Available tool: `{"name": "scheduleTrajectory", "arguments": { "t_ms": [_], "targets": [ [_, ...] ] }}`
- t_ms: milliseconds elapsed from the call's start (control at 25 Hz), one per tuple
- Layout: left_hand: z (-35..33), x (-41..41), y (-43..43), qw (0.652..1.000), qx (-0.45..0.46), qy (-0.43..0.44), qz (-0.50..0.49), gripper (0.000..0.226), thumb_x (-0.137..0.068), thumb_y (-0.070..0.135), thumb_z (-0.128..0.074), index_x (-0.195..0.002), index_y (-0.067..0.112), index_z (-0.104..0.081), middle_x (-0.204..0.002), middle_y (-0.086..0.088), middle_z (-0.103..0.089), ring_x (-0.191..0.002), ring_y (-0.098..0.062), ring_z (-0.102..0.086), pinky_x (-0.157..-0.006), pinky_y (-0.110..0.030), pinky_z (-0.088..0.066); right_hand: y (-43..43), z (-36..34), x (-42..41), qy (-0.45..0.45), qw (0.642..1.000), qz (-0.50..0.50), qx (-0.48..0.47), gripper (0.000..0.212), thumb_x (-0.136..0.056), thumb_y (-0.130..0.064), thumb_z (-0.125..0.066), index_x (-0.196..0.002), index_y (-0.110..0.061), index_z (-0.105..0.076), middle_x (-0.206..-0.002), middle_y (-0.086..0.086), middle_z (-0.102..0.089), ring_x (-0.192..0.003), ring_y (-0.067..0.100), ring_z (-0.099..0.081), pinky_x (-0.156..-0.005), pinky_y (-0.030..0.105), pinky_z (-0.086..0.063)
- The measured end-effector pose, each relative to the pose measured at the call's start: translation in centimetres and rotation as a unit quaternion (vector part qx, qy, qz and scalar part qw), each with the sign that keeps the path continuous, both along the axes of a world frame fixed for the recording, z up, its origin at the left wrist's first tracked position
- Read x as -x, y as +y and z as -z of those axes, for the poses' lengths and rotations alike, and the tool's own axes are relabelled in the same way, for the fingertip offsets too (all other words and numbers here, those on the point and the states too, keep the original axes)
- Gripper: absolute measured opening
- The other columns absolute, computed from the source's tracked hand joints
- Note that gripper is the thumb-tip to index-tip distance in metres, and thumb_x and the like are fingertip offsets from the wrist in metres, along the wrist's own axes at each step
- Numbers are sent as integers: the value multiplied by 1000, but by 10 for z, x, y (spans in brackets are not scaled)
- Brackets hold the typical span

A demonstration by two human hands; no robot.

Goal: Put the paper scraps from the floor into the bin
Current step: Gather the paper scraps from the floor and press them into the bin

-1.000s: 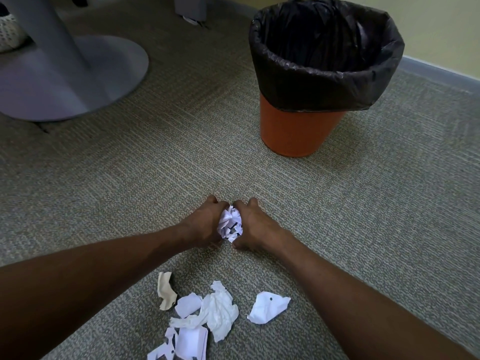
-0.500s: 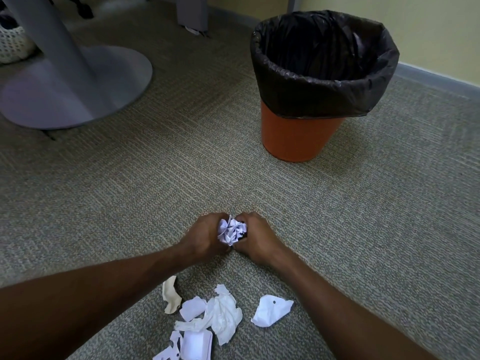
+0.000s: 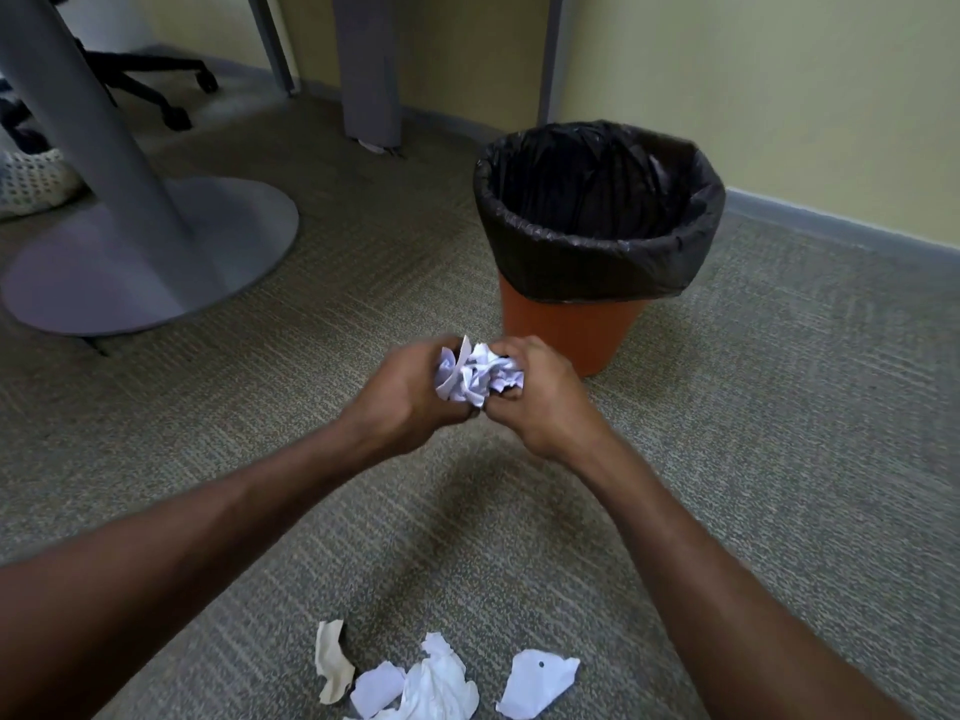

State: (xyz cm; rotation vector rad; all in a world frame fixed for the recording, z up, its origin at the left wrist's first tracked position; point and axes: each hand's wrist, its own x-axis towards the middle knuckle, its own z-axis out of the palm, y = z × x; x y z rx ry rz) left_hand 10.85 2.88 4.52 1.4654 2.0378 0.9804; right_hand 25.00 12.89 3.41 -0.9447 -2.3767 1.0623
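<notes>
Carry step: left hand and right hand both curl their fingers round one crumpled paper wad, held between them above the floor. Bin sits just beyond the fingers. Next: reach over its rim, let go. Loose scraps lie behind the fingers, nearer the body; second trip likely.
</notes>
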Motion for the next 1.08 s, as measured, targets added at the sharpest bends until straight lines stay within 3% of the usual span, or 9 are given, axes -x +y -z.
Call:
{"name": "scheduleTrajectory", "arguments": {
  "t_ms": [120, 240, 360, 440, 560, 800, 920, 1000, 1080],
  "targets": [
    [-49, 2, 31, 999, -29, 13, 13, 23, -74, 14, -84, -85, 19, -64, -68, 10, -65, -54, 4, -52, -47, -12, -37, 30, -46, 1, 27, 998, 20, -56, 46, -76, -10, -79, -120, -14, -66, -110, 1, -60, -96, 15, -60, -83, 25, -47],
    [-95, 1, 61, 999, -28, 24, 27, 31, -73, 13, -86, -71, 22, -56, -52, 20, -56, -44, 5, -46, -41, -9, -30, 57, -87, -1, 39, 995, 26, -93, 25, -74, -11, -78, -99, -11, -70, -92, 4, -72, -83, 18, -67, -71, 30, -50],
    [-135, -2, 92, 999, -5, 18, 49, 33, -75, 6, -84, -68, 18, -54, -43, 20, -54, -39, 6, -47, -37, -7, -29, 82, -123, -4, 24, 992, 52, -109, 22, -76, -23, -80, -94, -14, -71, -86, 3, -74, -80, 17, -68, -67, 27, -51],
    [-154, -2, 115, 999, 5, 8, 51, 30, -75, 2, -83, -70, 16, -57, -49, 14, -60, -47, 3, -55, -39, -7, -35, 102, -143, -5, 18, 992, 67, -103, 21, -79, -26, -79, -94, -14, -71, -86, 4, -74, -79, 19, -69, -68, 25, -52],
    [-162, -1, 154, 1000, 2, -11, 23, 25, -73, 6, -84, -76, 14, -61, -69, 1, -63, -61, -13, -59, -45, -16, -43, 137, -152, -1, -3, 992, 105, -69, 17, -80, -22, -78, -93, -15, -71, -71, -2, -65, -60, 14, -57, -53, 22, -44],
    [-129, -9, 213, 998, 21, -48, -34, 28, -72, 15, -85, -84, 12, -60, -80, -7, -57, -73, -21, -52, -65, -30, -41, 179, -131, 7, -60, 986, 146, -57, 22, -80, -20, -79, -94, -5, -72, -77, 7, -67, -66, 20, -59, -55, 24, -44],
    [-111, -11, 221, 996, 53, 9, -76, 44, -67, 21, -92, -98, 7, -64, -92, -7, -63, -82, -24, -60, -69, -33, -49, 188, -124, 10, -113, 981, 124, -93, 32, -80, -13, -77, -109, 0, -71, -102, 15, -74, -91, 28, -70, -77, 35, -59],
    [-106, -8, 223, 994, 65, 4, -89, 67, -64, 18, -94, -121, 4, -62, -104, -9, -67, -94, -27, -66, -77, -38, -57, 188, -125, 11, -147, 976, 117, -109, 45, -83, -2, -74, -127, -2, -64, -122, 17, -69, -111, 30, -67, -97, 40, -55],
    [-104, -7, 222, 994, 54, 23, -88, 68, -71, 8, -89, -131, 6, -57, -116, -9, -64, -104, -27, -63, -85, -35, -54, 187, -127, 11, -152, 975, 116, -117, 52, -86, 4, -68, -136, -6, -57, -134, 16, -63, -123, 29, -61, -106, 37, -49]
  ]
}}
